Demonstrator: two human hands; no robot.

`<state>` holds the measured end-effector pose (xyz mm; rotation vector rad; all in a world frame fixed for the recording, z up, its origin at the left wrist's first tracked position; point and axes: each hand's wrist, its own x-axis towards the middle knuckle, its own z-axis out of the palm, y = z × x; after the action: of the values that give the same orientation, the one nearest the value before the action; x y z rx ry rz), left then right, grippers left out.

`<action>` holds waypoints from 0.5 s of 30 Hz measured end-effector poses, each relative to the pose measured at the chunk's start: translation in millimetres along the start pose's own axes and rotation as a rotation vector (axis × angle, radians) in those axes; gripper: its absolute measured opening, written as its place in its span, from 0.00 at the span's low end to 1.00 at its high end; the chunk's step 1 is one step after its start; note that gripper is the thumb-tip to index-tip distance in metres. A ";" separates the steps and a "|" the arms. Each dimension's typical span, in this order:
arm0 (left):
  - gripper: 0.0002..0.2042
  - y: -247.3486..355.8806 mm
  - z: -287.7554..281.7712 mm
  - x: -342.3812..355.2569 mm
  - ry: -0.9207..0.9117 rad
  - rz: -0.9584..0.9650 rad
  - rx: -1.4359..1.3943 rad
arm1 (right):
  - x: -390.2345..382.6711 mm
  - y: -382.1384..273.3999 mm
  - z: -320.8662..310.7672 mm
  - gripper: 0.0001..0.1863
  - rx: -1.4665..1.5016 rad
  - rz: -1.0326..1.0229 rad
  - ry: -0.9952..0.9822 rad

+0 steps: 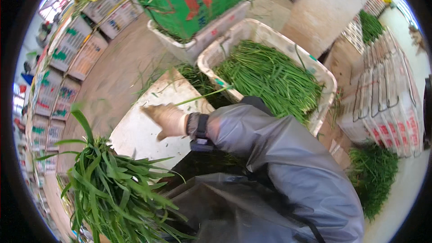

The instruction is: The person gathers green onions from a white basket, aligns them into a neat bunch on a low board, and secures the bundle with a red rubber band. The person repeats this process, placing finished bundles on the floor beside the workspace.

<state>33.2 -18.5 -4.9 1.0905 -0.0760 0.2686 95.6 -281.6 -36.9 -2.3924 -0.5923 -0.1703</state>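
My right hand (pixel 166 120), in a pale glove with a dark band at the wrist, is over a white board (pixel 137 128). Its fingers stretch to the left and the thumb stands apart, though motion blurs them. One long green stem (pixel 202 96) runs from beside this hand to the rim of a white crate (pixel 330 87). At the lower left, close to me, a thick bunch of leafy greens (pixel 108 180), like garlic chives, fans out with drooping blades. Those leaves hide my left hand, so its fingers and grip do not show.
Long thin green stalks (pixel 274 74) fill the white crate. Behind it, a green crate (pixel 198 6) sits in another white one. Stacked crates (pixel 387 94) stand at the right beside loose greens (pixel 373 175). More crates (pixel 63 63) line the left. A pale pillar (pixel 330 9) rises behind.
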 end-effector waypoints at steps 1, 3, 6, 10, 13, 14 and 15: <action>0.33 -1.4 0.0 -0.3 0.004 0.002 0.015 | -2.8 -6.6 0.3 0.60 0.092 -0.094 0.127; 0.33 -5.7 1.3 -1.5 0.004 0.004 0.036 | -4.6 -19.0 -6.6 0.49 0.289 -0.351 0.319; 0.34 -16.3 6.0 -2.4 -0.005 -0.022 0.068 | -14.8 -31.7 -20.8 0.36 0.980 -0.278 0.081; 0.34 -27.5 15.5 1.2 -0.012 -0.032 0.115 | -24.1 -26.9 -27.9 0.26 1.041 -0.021 0.003; 0.34 -31.8 22.2 8.1 -0.013 -0.054 0.128 | -22.8 -8.1 -26.1 0.19 1.157 0.167 0.003; 0.34 -30.8 23.0 10.4 -0.010 -0.045 0.145 | -21.3 0.7 -26.4 0.17 1.087 0.176 0.037; 0.35 -30.6 23.6 14.1 -0.002 -0.047 0.149 | -20.6 10.6 -27.4 0.15 1.083 0.225 0.064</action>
<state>56.2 -50.0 -17.7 1.2395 -0.0318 0.2334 83.0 -313.7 -27.2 -1.3704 -0.2572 0.1487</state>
